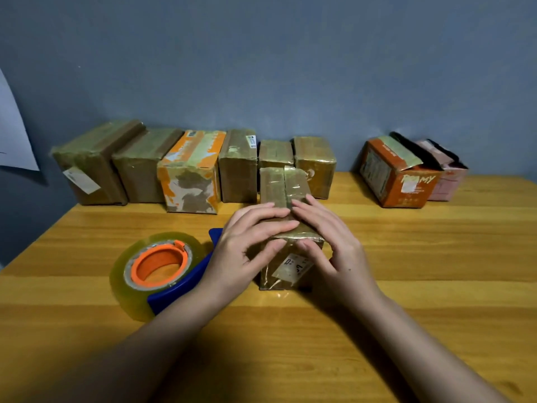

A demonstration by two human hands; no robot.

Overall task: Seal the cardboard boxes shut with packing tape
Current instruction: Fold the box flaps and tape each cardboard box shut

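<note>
- Two hands, left hand (247,242) and right hand (328,245), lay straight fingers (270,210) flat on the taped box (286,228), thumbs against its near face.
- That box stands mid-desk (436,257).
- Tape dispenser (159,271) lies just left.
- Sealed boxes (189,170) line the wall (261,68).

A honey-yellow wooden desk (406,257) shows lengthwise grain stripes. At nine o'clock lies a yellowish clear tape roll (128,274) with an orange core on a blue plastic dispenser (177,289). The glossy brown taped cardboard box (279,187) at centre carries a white printed label. At twelve o'clock stands an orange-and-white patchy carton (190,173); at two o'clock an orange box with white lettering (406,184) beside a pale pink box (447,181).
</note>
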